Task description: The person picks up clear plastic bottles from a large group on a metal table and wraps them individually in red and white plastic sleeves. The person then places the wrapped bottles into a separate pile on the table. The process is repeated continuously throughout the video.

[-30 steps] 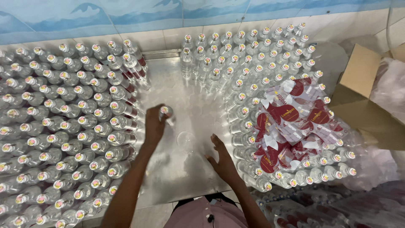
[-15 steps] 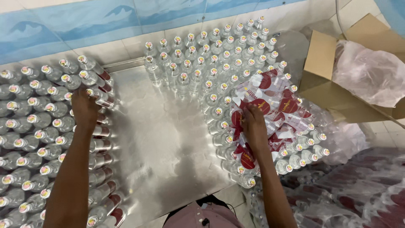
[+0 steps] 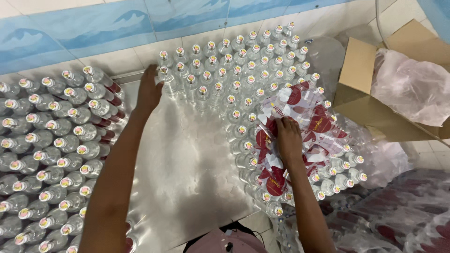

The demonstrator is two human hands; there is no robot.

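Head view, left hand [image 3: 149,91] spread on clear bottle [image 3: 168,80], right hand [image 3: 288,137] gripping glossy red-white labels [image 3: 300,124].

Clear glossy plastic bottles [image 3: 225,79], shiny brushed metal table [image 3: 187,164], matt cardboard box [image 3: 365,93], glossy labels [image 3: 309,117]

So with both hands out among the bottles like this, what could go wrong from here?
1. The left hand reaches beside a tightly packed cluster of upright bottles; a nudge could topple several in a chain.
2. The right hand presses on loose red-and-white labels lying over bottle caps; they could slide off or crumple.
3. Bottles at the metal table near edge might be pushed off.
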